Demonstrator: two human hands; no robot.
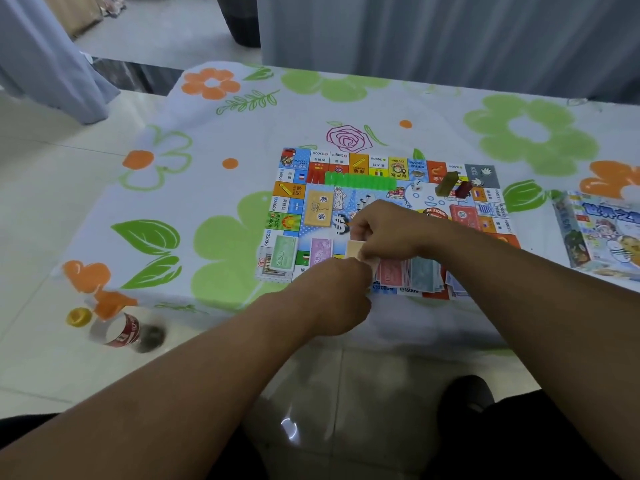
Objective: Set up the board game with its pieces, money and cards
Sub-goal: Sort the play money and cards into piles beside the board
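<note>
The colourful game board [287, 188] lies flat on the flowered tablecloth. My left hand [337, 296] and my right hand [384, 233] meet over its near edge, both pinching a pale tan banknote [355, 249]. Green notes [284, 252] and pink notes [320, 252] lie in piles to the left. A fanned stack of red and teal notes [412, 273] lies under my right wrist. An orange card deck [318, 208] and a red card deck [464, 216] rest on the board. A row of green houses [360, 182], an olive piece [446, 183], a red piece [463, 189] and a die [418, 185] stand near the far side.
The game box [602, 233] lies at the table's right edge. A plastic bottle [119, 332] with a red label and a yellow cap [79, 317] show at the near left, below the table edge. Grey curtains hang behind the table.
</note>
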